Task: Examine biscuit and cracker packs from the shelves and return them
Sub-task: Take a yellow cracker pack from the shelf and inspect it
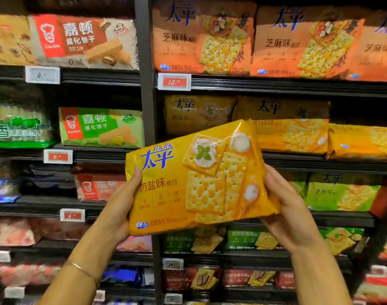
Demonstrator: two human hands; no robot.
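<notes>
- While you hold the yellow cracker pack (197, 179) up in front of the shelves, tilted with its right end higher, your left hand (120, 205) grips its lower left edge, with the thumb on the printed face and the other fingers hidden behind.
- Your right hand (285, 208) holds the right end with its fingers curled round the back edge; how far they reach behind cannot be told.
- Judging by the glossy film and its bright highlights, expect a slippery wrapper, so grip the ends or side seams rather than pinching the flat face.
- The print shows thin square crackers, so treat the contents as brittle and probably light for the pack's size. Do not squeeze or bend the middle.
- The film is soft, yet the stacked contents likely give the pack a fairly stiff, boxy form, so two hands at opposite ends suit it.
- Its home looks to be the row of matching yellow packs (298, 135) on the shelf (309, 165) just behind and to the right. Slide it in flat rather than dropping it.
</notes>
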